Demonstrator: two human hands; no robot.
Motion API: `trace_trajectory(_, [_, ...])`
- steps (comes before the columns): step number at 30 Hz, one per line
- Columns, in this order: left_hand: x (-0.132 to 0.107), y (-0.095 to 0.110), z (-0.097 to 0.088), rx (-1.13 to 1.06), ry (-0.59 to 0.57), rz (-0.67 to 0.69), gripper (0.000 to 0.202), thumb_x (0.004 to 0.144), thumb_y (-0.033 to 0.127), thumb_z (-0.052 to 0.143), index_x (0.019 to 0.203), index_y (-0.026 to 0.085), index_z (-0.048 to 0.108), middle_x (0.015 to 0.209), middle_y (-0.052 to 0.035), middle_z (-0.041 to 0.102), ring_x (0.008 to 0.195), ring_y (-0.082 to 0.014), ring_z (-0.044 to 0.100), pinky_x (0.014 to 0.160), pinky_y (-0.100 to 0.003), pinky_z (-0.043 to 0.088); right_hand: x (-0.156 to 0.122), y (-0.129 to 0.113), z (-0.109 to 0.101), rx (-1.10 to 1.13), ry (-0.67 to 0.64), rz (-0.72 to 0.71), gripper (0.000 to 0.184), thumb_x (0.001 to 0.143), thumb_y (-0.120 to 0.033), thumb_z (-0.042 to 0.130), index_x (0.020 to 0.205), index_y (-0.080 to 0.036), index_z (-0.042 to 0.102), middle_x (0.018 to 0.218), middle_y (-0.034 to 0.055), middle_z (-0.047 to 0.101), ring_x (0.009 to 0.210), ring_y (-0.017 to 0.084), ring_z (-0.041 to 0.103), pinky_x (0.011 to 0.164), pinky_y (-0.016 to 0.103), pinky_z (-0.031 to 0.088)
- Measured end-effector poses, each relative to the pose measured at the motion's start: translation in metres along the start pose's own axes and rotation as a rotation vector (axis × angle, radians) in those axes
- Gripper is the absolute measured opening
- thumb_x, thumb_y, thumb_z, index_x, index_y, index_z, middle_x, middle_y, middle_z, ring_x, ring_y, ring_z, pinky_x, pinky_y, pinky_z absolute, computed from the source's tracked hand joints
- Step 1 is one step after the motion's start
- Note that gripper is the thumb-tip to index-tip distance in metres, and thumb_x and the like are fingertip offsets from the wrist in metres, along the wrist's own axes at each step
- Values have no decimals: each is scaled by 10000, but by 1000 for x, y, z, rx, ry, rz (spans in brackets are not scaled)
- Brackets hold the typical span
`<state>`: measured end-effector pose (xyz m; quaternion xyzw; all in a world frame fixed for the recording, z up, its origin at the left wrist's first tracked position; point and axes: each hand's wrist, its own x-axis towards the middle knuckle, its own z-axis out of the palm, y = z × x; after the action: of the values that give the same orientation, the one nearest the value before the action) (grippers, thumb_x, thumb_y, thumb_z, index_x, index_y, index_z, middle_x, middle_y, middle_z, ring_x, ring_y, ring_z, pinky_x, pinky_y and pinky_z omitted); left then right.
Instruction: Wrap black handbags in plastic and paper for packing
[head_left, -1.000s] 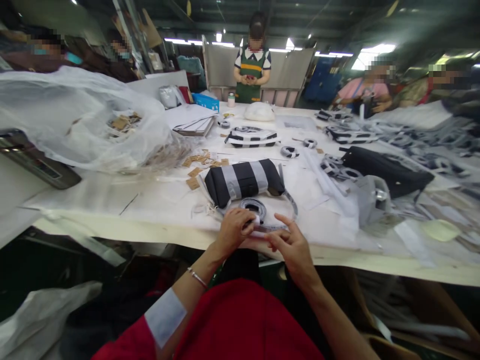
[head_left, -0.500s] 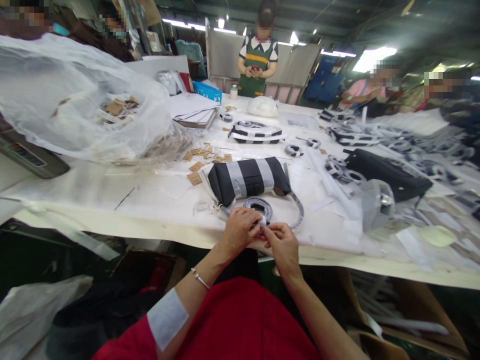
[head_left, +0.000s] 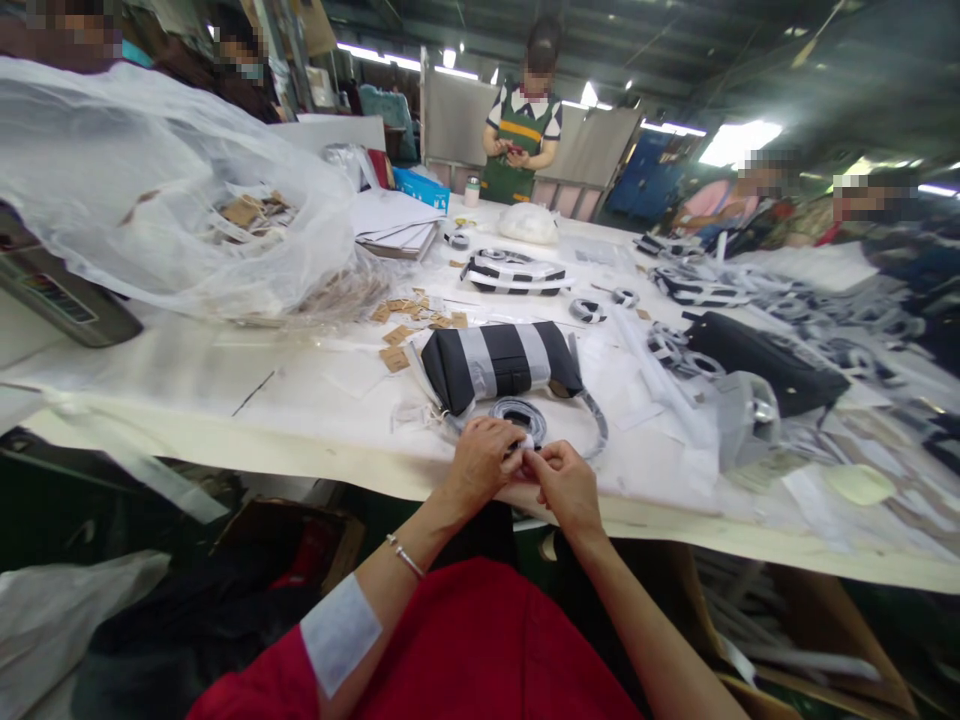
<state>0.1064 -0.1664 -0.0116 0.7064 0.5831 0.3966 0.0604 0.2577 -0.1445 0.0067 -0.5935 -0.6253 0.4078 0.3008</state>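
My left hand and my right hand meet at the table's front edge, fingers pinched together on a small white piece. That piece sits at the edge of a coiled black-and-grey strap, partly hidden by my fingers. Just beyond lies a padded black bag with grey stripes. A strap loop curves from the bag's right end down towards my right hand. A bracelet circles my left wrist.
A clear plastic sack holds kraft tags, and loose tags lie on the white-covered table. Other striped bags and a black bag lie further along. A co-worker stands across the table.
My hands have drawn together, with the right hand's fingers closing from spread apart onto the small white piece. The view has tilted slightly, shifting the table in the frame.
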Motion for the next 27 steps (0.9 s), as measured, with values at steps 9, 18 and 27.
trace_trajectory(9, [2,2,-1,-5,27,-81,254,825,165,688,1057,193,588,988,-54,709,962,-240,655,928,-413,476,5,3,-14,-817,37,-584,335,1004,-365,445,1222,-222,656,900,81,753,765,198,702,612,252,396])
trace_trajectory(18, [1,1,0,7,6,-75,335,801,161,690,1108,197,563,1061,-83,702,1031,-276,639,935,-447,493,22,-44,-21,-1123,-301,-494,371,979,-268,450,1315,-227,602,970,132,756,869,269,719,701,317,465])
trace_trajectory(27, [-9,-7,-16,22,-26,138,368,895,199,597,1253,201,516,1233,-122,653,1169,-255,606,1017,-449,478,28,-42,-31,-1076,-301,-583,364,936,-318,543,1289,-252,599,958,105,768,869,285,732,707,328,483])
